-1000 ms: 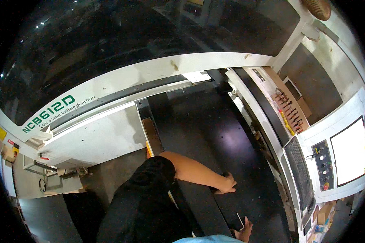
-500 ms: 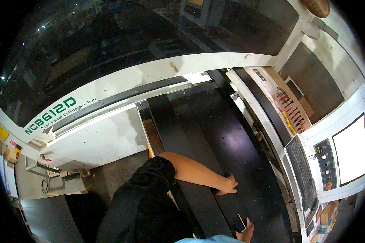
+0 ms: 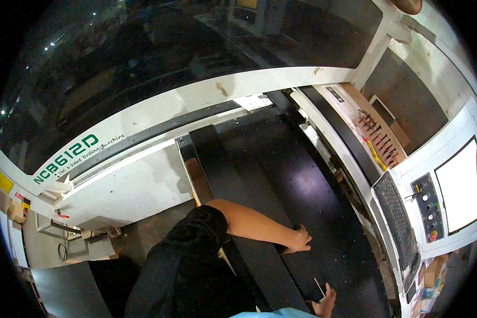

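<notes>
My left hand [image 3: 299, 241] rests on a long dark panel [image 3: 252, 196], close to the edge of a narrower black strip. Its fingers are slightly spread, pressed down on the surface, with nothing seen in them. The arm reaches across from the lower left in a black sleeve. Nearer the lower edge, my right hand [image 3: 325, 303] is closed on a thin pale stick [image 3: 319, 288] that points up and away over the panel. Part of that hand is hidden behind light blue cloth [image 3: 278, 313].
A large machine with a white frame [image 3: 159, 111] and dark window stands beyond. On the right are a keyboard [image 3: 395, 222], a control panel with knobs [image 3: 428, 206] and a bright screen [image 3: 457, 185]. Tools [image 3: 376, 135] sit in a rack behind. A white board [image 3: 127, 180] lies left.
The view has shifted slightly. Both hands stay in nearly the same places, the left flat on the panel and the right around the stick.
</notes>
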`<state>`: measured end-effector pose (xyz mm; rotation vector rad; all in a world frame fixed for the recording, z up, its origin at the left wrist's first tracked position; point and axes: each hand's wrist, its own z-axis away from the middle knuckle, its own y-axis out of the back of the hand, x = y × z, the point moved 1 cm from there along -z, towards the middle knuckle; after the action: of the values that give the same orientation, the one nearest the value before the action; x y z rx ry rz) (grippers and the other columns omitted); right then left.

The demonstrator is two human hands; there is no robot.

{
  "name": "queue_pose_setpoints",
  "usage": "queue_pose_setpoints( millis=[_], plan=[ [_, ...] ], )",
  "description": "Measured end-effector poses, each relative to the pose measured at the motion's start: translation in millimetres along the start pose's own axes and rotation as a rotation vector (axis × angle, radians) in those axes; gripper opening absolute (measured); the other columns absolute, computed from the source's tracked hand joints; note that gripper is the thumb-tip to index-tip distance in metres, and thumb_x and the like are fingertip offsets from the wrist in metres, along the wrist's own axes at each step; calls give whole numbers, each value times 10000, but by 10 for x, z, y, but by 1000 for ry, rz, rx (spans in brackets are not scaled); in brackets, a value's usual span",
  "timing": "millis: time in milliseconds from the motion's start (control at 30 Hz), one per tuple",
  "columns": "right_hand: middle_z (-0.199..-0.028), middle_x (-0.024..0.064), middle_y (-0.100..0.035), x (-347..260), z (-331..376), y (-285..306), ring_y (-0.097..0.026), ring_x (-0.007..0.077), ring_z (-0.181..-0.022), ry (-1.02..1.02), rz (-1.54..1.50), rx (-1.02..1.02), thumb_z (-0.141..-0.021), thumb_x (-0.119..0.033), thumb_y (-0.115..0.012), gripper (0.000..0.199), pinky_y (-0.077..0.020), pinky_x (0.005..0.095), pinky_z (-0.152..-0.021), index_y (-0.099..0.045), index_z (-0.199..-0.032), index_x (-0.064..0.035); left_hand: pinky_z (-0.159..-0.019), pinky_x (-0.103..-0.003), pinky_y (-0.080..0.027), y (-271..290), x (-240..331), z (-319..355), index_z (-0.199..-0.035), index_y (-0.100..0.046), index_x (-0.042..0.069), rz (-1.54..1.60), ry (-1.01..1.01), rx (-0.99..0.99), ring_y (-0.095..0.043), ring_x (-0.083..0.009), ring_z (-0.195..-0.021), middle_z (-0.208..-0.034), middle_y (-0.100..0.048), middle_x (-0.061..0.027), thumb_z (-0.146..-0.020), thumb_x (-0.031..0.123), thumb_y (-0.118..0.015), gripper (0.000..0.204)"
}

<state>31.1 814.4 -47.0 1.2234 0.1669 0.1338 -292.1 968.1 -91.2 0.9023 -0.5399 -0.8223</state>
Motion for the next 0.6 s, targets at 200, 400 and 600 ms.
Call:
queue_pose_setpoints(
  millis=[200,400,600],
  plan=[
    [-1498,272,-518,153,-17,-148,-522,484,-1342,-31,-136,-14,-722,-331,-949,1047,-465,577,-1106,-425,-1619,-203,-1139,-744,-359,25,-6,23,-1687,-250,204,17,-7,-14,-421,-492,-1448,-1669,-269,-300,-673,375,-963,1251],
    [-1507,266,-508,227,-20,-252,-522,487,-1339,-11,-186,57,-744,-299,-934,1018,-475,595,-1091,-422,-1621,-229,-1141,-743,-358,-14,-10,-51,-1688,-231,203,1,4,3,-425,-489,-1437,-1631,-314,-293,-671,382,-972,1271],
    [-1508,268,-504,96,-23,-99,-523,493,-1334,-50,-138,6,-737,-299,-937,1010,-473,584,-1097,-436,-1612,-232,-1144,-746,-352,53,-3,4,-1677,-239,209,27,24,-42,-432,-484,-1431,-1627,-318,-280,-649,383,-983,1281]
  ],
)
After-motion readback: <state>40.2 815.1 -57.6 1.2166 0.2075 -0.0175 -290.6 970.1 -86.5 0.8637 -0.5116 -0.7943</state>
